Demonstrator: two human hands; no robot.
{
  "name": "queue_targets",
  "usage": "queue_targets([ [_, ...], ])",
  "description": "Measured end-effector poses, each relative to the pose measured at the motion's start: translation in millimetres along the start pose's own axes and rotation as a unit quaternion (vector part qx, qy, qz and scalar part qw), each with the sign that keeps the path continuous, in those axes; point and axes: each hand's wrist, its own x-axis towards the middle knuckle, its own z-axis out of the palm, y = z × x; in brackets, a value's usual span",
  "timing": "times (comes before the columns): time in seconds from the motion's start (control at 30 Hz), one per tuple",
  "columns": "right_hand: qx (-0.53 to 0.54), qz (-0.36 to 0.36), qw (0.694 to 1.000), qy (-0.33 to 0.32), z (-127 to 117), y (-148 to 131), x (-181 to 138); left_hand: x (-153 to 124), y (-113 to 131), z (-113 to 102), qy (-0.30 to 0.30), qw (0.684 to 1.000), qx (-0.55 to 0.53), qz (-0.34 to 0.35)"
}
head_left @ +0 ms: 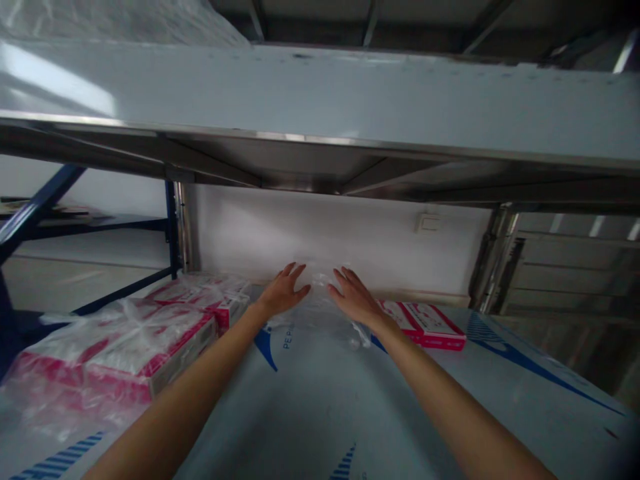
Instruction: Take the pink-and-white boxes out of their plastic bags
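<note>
Left hand (283, 290): grip released, fingers spread on the clear plastic bag (320, 310).
Right hand (356, 297): grip released, palm on the same bag.
Bag: lies at the back of the shelf (310, 400), by the wall (325, 233).
Risk: the slick film may slide on the glossy sheet or tear if tugged.
Shelf: film-covered, wrapped red boxes (135, 347) to the left, red box (425, 323) to the right.
Room: steel shelf overhead, blue racking to the left.

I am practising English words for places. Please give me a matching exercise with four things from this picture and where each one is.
Things:
1. left hand
2. right hand
3. bagged red boxes
4. wall switch

Places:
a. on the white wall, under the upper shelf
b. on the left of the shelf, in plastic
c. on the clear plastic bag, its right side
d. on the clear plastic bag, its left side

Pairs: 1-d, 2-c, 3-b, 4-a
</note>
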Motion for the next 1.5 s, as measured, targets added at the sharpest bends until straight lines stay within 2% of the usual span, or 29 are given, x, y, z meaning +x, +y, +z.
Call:
queue_targets([
  [0.07, -0.002, 0.017, 0.997, -0.071, 26, 10, 12, 5, -17, 30, -0.042, 0.998, 0.0, -0.035],
  [0.13, -0.002, 0.032, 0.993, -0.11, 50, 18, 13, -2, -29, 55, -0.076, 0.995, 0.002, -0.062],
  [0.23, 0.005, 0.049, 0.989, -0.138, 77, 23, 1, -20, -37, 73, -0.095, 0.993, 0.009, -0.075],
  [0.3, 0.008, 0.057, 0.988, -0.141, 85, 24, -11, -31, -37, 71, -0.097, 0.993, 0.012, -0.069],
  [0.4, 0.014, 0.048, 0.989, -0.141, 86, 22, -32, -45, -33, 57, -0.109, 0.992, 0.008, -0.056],
  [0.5, 0.014, 0.042, 0.989, -0.144, 74, 17, -49, -59, -20, 37, -0.121, 0.991, 0.004, -0.064],
  [0.57, 0.001, 0.051, 0.991, -0.122, 64, 12, -52, -64, -8, 27, -0.108, 0.989, 0.026, -0.097],
  [0.63, -0.011, 0.035, 0.995, -0.09, 58, 6, -50, -64, 5, 22, -0.086, 0.99, 0.056, -0.095],
  [0.73, -0.014, -0.019, 0.996, -0.088, 65, 0, -42, -58, 18, 27, -0.124, 0.988, 0.064, -0.066],
  [0.8, -0.011, -0.009, 0.994, -0.105, 78, 0, -37, -55, 18, 37, -0.16, 0.983, 0.064, -0.069],
  [0.93, 0.007, 0.06, 0.991, -0.122, 102, 7, -32, -53, 1, 56, -0.17, 0.981, 0.066, -0.068],
  [1.13, 0.08, 0.087, 0.987, -0.11, 114, 15, -31, -52, -26, 68, -0.224, 0.971, 0.037, -0.077],
  [1.27, 0.15, 0.101, 0.982, -0.061, 101, 18, -26, -51, -28, 57, -0.231, 0.971, 0.01, -0.066],
  [1.4, 0.235, 0.116, 0.963, 0.065, 54, 22, -22, -60, -21, 28, -0.199, 0.978, -0.013, -0.052],
  [1.5, 0.284, 0.087, 0.949, 0.111, 26, 19, -54, -75, -9, 2, -0.178, 0.983, -0.031, -0.004],
])
